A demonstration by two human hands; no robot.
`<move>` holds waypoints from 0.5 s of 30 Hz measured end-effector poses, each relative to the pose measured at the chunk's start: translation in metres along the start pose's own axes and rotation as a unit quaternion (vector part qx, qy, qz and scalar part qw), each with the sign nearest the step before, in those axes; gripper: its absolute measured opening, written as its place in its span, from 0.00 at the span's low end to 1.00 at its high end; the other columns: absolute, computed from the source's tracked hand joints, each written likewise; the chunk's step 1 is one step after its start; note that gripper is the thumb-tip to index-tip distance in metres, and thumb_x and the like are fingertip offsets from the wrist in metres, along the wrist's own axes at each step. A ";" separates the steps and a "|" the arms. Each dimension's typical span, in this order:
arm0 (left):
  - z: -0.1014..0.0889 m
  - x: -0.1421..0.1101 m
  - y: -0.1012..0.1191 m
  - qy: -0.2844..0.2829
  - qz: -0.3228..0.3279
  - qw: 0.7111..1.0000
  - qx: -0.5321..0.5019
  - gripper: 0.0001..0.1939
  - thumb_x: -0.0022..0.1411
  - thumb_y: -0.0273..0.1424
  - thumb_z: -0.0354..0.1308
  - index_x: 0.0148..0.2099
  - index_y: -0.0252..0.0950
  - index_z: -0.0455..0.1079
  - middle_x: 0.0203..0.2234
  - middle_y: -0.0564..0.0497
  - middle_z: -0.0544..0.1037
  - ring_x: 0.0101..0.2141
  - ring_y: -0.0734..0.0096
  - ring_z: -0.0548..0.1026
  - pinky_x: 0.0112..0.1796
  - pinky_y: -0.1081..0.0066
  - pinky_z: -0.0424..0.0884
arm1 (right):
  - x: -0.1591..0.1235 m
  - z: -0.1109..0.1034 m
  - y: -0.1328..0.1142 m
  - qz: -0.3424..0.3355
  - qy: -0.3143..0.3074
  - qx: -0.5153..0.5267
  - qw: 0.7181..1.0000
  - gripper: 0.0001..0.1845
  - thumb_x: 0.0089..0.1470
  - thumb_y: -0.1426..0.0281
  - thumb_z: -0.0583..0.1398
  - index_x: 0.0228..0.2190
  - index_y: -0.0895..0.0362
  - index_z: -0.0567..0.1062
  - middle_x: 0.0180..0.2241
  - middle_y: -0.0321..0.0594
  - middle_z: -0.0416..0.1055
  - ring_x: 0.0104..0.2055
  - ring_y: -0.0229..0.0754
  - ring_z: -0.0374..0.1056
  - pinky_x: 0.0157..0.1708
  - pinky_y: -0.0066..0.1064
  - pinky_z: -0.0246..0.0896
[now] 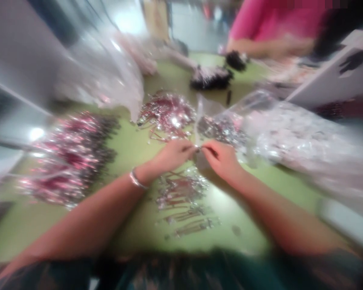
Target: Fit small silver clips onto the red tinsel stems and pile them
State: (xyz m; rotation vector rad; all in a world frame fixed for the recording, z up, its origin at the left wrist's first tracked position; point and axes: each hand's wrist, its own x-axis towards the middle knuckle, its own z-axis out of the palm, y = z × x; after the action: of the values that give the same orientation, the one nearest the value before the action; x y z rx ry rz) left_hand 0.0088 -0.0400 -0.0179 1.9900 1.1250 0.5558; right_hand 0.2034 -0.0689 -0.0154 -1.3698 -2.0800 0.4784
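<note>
We are pinching a small shiny piece (197, 148) between the fingertips of our left hand (175, 154) and right hand (223, 158), both thumbs meeting the forefingers. The piece is sitting just above the desk (128, 141), on the near side of the middle pile (169, 110) and slightly to its right. For such fine work, we are probably doing best by gripping lightly with the very tips, bringing the hands almost together and letting the wrists settle low, so that neither side is tugging the piece askew. Too hard a squeeze could bend it or make it slip out, and a loose strand could snag on our fingers.

The piece itself is looking tiny, pale and glinting; blur is hiding its exact shape. The middle pile is showing tangled red strands with silvery ends. Nearer to us than that pile, similar thin strands (183, 193) are lying mostly crosswise in loose rows. A larger pink-and-silver heap (69, 157) is spreading to its left, dark ends facing it. To its right, a greyish glittering pile (226, 131) is lying by a clear plastic bag (305, 137), and beyond it a dark-edged bundle (211, 77) is resting.
</note>
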 end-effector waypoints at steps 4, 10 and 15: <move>-0.002 -0.002 0.000 -0.017 0.056 0.997 0.048 0.18 0.68 0.34 0.46 0.28 0.35 0.68 0.22 0.53 0.73 0.24 0.76 0.67 0.28 0.72 0.62 | 0.001 -0.006 -0.002 0.002 -0.025 0.015 1.000 0.10 0.59 0.68 0.55 0.31 0.54 0.76 0.30 0.36 0.76 0.32 0.38 0.69 0.35 0.31 0.59; -0.004 -0.005 -0.005 -0.064 0.160 0.968 0.181 0.16 0.69 0.31 0.44 0.36 0.35 0.73 0.27 0.51 0.76 0.27 0.73 0.69 0.30 0.72 0.62 | 0.001 -0.021 -0.011 0.066 -0.144 0.042 0.986 0.11 0.56 0.67 0.56 0.26 0.55 0.75 0.25 0.34 0.73 0.29 0.36 0.66 0.31 0.30 0.56; -0.007 -0.011 -0.003 -0.154 0.194 0.951 0.187 0.15 0.68 0.34 0.48 0.39 0.36 0.75 0.26 0.51 0.76 0.24 0.73 0.68 0.28 0.71 0.61 | -0.003 -0.017 -0.017 0.104 -0.221 0.052 0.968 0.11 0.54 0.70 0.56 0.22 0.56 0.72 0.22 0.35 0.71 0.25 0.35 0.63 0.29 0.29 0.54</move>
State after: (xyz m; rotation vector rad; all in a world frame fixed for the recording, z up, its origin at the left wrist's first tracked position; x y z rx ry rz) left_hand -0.0030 -0.0457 -0.0157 2.5482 0.6812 0.2173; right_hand 0.2033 -0.0795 0.0068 -1.5319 -2.2201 1.0499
